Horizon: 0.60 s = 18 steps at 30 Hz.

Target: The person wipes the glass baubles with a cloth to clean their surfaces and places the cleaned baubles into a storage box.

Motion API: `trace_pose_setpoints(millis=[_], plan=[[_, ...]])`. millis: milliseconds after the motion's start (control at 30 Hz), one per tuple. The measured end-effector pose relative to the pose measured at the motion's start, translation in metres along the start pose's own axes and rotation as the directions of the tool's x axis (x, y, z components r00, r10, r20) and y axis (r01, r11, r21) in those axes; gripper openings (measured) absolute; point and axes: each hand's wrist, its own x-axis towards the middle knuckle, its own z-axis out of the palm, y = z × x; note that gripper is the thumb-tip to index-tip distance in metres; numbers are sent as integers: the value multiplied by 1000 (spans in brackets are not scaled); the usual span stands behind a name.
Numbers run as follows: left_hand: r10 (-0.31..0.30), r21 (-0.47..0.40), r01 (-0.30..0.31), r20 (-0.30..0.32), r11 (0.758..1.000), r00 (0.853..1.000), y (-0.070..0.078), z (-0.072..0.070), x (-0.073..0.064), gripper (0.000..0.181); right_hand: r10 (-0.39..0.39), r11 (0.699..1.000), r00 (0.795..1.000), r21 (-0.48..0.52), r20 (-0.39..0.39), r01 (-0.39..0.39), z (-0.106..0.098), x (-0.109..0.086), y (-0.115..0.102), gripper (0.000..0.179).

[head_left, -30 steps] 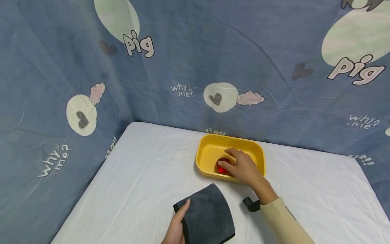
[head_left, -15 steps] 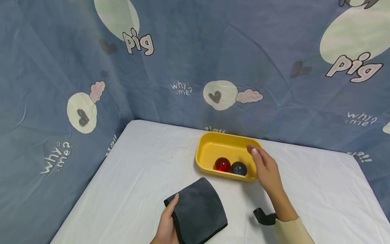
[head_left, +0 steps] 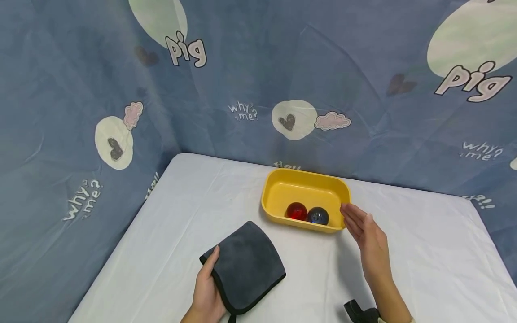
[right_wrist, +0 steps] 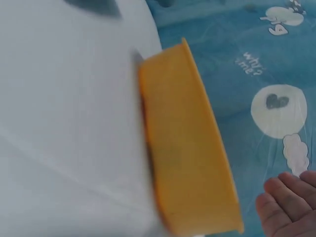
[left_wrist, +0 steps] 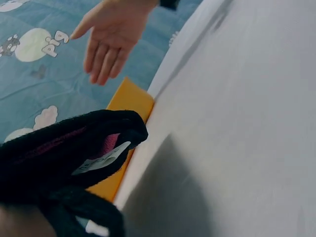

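In the head view my left hand (head_left: 207, 289) grips a folded dark grey cloth (head_left: 248, 269) by its left edge, thumb on top. The left wrist view shows the cloth's dark folds (left_wrist: 64, 133), with a white label and a bit of pink inside. My right hand (head_left: 372, 246) is off the right end of a yellow tray (head_left: 311, 190), fingers straight and nothing in them. A clear red ball (head_left: 296, 211) and a dark blue-grey ball (head_left: 318, 216) lie side by side along the tray's near wall.
A white sheet (head_left: 169, 215) covers the table. Blue printed fabric (head_left: 242, 67) hangs right behind the tray and along the left side. A black wrist mount (head_left: 361, 313) sticks out from the right wrist.
My right hand has come out of the tray, back and to the right, uncovering both balls; its fingers have straightened. The left hand has shifted left and slightly forward with the cloth.
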Motion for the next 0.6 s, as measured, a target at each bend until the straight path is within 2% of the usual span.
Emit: trace_pose_setpoints(millis=[133,267,467,533,600], plan=[[27,-5,-28,-36,1000,999,9,-2,-4,76,26,998,999,61,-35,-23,-2,-16,6,63],[95,-25,-98,-113,995,989,22,-8,-8,71,85,992,996,95,-37,-81,-6,-32,15,64],[222,31,-221,-238,975,946,54,-28,-18,65,157,982,986,100,50,-162,-10,-54,27,61],[252,48,-249,-278,967,927,66,-35,-23,64,167,980,983,92,78,-174,-12,-60,29,61],[272,52,-271,-336,961,902,77,-41,-29,63,175,979,980,86,97,-184,-13,-65,29,61]])
